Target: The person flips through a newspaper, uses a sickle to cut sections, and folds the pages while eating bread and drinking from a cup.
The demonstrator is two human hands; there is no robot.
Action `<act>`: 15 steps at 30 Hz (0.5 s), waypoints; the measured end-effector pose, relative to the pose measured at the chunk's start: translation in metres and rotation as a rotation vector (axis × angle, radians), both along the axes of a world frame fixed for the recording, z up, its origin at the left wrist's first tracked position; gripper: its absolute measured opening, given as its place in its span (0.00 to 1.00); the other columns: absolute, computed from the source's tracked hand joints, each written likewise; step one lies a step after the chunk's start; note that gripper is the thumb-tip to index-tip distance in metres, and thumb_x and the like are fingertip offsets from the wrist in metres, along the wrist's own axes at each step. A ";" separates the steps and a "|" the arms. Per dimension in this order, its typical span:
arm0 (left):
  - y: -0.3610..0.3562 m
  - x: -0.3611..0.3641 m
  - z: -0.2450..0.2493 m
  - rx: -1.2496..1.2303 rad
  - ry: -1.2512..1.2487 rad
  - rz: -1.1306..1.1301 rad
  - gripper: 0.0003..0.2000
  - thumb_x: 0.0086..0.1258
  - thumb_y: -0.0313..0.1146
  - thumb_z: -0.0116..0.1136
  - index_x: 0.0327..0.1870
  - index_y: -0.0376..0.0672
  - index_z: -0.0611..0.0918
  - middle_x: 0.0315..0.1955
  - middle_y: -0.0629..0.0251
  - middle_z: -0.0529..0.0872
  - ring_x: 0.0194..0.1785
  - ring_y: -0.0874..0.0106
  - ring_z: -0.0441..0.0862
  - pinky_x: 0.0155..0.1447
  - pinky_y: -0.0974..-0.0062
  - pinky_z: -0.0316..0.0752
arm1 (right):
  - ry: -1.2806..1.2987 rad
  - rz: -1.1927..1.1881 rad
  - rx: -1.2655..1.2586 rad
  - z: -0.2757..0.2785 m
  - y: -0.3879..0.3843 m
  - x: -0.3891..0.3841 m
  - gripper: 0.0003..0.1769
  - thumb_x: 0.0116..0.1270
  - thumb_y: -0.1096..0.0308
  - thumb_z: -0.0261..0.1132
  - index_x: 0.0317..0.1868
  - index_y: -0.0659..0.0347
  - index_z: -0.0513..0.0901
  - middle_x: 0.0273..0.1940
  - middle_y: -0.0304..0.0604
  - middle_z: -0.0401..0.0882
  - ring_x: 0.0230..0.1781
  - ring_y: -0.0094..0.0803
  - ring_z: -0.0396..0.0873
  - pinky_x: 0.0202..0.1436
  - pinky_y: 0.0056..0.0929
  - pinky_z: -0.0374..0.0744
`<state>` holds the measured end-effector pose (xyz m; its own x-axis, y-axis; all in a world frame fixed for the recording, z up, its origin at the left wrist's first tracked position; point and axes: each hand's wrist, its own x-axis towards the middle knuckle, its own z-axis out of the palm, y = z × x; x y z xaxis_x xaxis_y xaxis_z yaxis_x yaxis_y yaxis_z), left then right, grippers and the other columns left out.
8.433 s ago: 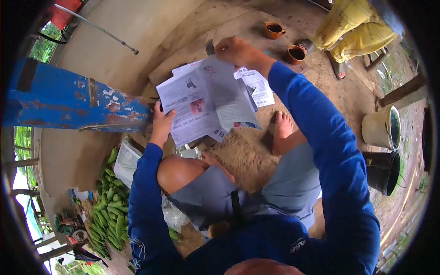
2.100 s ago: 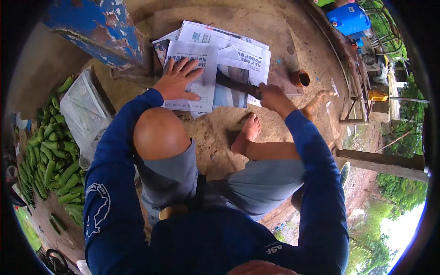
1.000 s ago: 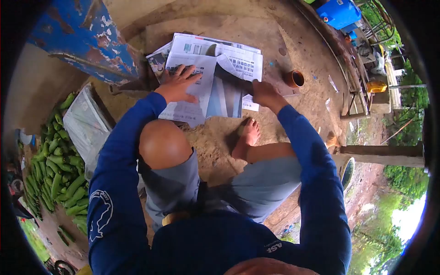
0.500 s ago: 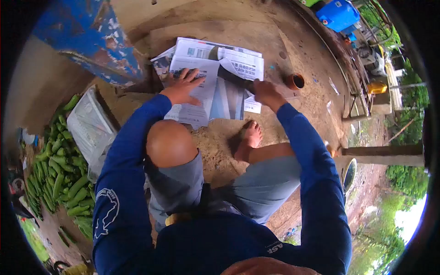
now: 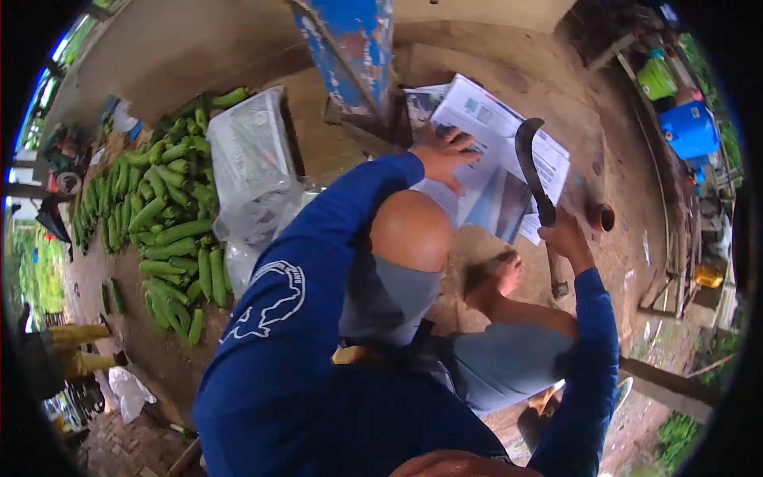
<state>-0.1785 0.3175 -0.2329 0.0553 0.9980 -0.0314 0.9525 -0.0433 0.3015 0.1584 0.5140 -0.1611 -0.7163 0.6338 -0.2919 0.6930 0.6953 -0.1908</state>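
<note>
My left hand (image 5: 447,159) lies flat with spread fingers on a stack of newspaper sheets (image 5: 494,119) on the ground. My right hand (image 5: 566,238) is closed round the wooden handle of a machete (image 5: 528,151) with a dark, curved blade and a hooked tip. The blade points away from me and overlaps the right part of the newspaper in this view. The handle's butt sticks out below my fist, above my bare foot (image 5: 506,274). My bent knee is close beside my left forearm.
To the left lies a big pile of long green gourds (image 5: 171,203), next to a plastic-covered white crate (image 5: 250,131). A blue, paint-chipped post (image 5: 350,52) stands behind the paper. A small brown pot (image 5: 602,217) sits at the right, with a blue jug (image 5: 689,129) farther off.
The view has swung left, showing more of the gourds. My right hand has drawn the machete back from under the paper's fold and tilted it up; my left hand stays on the paper.
</note>
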 end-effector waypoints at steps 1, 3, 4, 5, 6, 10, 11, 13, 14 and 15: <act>-0.004 -0.001 -0.013 0.075 -0.020 0.010 0.50 0.55 0.72 0.67 0.79 0.57 0.68 0.83 0.55 0.54 0.85 0.42 0.44 0.75 0.21 0.40 | -0.044 -0.002 -0.060 0.004 0.000 -0.015 0.29 0.53 0.58 0.70 0.52 0.69 0.78 0.47 0.68 0.84 0.52 0.64 0.83 0.56 0.53 0.81; -0.022 -0.001 -0.015 0.155 0.031 0.055 0.45 0.60 0.69 0.66 0.76 0.54 0.72 0.82 0.51 0.57 0.83 0.42 0.51 0.78 0.28 0.42 | -0.111 -0.029 -0.077 -0.003 0.003 -0.039 0.31 0.52 0.57 0.71 0.52 0.72 0.80 0.49 0.71 0.84 0.55 0.65 0.83 0.58 0.54 0.82; -0.031 -0.002 -0.023 0.212 0.018 0.110 0.43 0.62 0.67 0.65 0.75 0.53 0.73 0.81 0.50 0.59 0.82 0.42 0.55 0.79 0.30 0.44 | -0.055 0.002 -0.082 -0.015 0.011 -0.044 0.30 0.52 0.57 0.72 0.51 0.72 0.81 0.49 0.71 0.84 0.54 0.65 0.83 0.58 0.54 0.82; -0.041 -0.005 -0.032 0.274 0.003 0.158 0.42 0.64 0.66 0.64 0.75 0.52 0.73 0.80 0.48 0.61 0.80 0.42 0.58 0.79 0.33 0.47 | 0.001 0.027 -0.082 -0.028 0.020 -0.049 0.30 0.52 0.58 0.72 0.50 0.72 0.82 0.49 0.71 0.84 0.54 0.64 0.83 0.57 0.53 0.82; -0.048 -0.005 -0.040 0.336 -0.018 0.197 0.40 0.65 0.65 0.64 0.74 0.51 0.74 0.79 0.47 0.63 0.79 0.43 0.62 0.79 0.35 0.49 | 0.052 0.041 -0.082 -0.042 0.029 -0.051 0.29 0.52 0.58 0.72 0.49 0.73 0.83 0.48 0.71 0.85 0.54 0.64 0.84 0.57 0.53 0.82; -0.085 -0.006 -0.041 0.616 -0.117 0.507 0.29 0.64 0.50 0.70 0.63 0.43 0.80 0.63 0.44 0.78 0.61 0.43 0.78 0.65 0.45 0.72 | 0.037 0.048 -0.118 -0.059 0.044 -0.068 0.28 0.54 0.58 0.71 0.48 0.74 0.84 0.47 0.71 0.85 0.53 0.64 0.84 0.58 0.53 0.83; -0.092 -0.006 -0.046 0.653 -0.146 0.564 0.28 0.65 0.49 0.71 0.61 0.42 0.81 0.59 0.44 0.79 0.58 0.44 0.79 0.63 0.45 0.73 | 0.050 0.037 -0.073 -0.075 0.050 -0.068 0.28 0.55 0.56 0.71 0.49 0.72 0.84 0.47 0.70 0.85 0.52 0.62 0.84 0.56 0.53 0.82; -0.105 -0.007 -0.051 0.610 -0.261 0.657 0.27 0.65 0.47 0.72 0.59 0.40 0.81 0.54 0.45 0.81 0.54 0.45 0.81 0.59 0.46 0.75 | 0.110 0.048 -0.080 -0.088 0.053 -0.064 0.29 0.57 0.54 0.70 0.51 0.71 0.82 0.47 0.69 0.85 0.52 0.62 0.84 0.55 0.53 0.81; -0.110 -0.006 -0.052 0.529 -0.347 0.687 0.26 0.65 0.48 0.72 0.58 0.40 0.81 0.53 0.45 0.81 0.53 0.45 0.81 0.58 0.48 0.75 | 0.156 0.066 -0.130 -0.081 0.049 -0.063 0.31 0.58 0.53 0.71 0.52 0.72 0.80 0.47 0.70 0.84 0.53 0.63 0.83 0.56 0.54 0.80; -0.112 -0.004 -0.053 0.444 -0.433 0.717 0.26 0.65 0.48 0.72 0.57 0.39 0.82 0.52 0.45 0.82 0.53 0.45 0.81 0.57 0.49 0.76 | 0.122 0.035 -0.116 -0.069 0.040 -0.065 0.33 0.59 0.53 0.70 0.55 0.72 0.78 0.49 0.71 0.83 0.55 0.64 0.82 0.59 0.54 0.80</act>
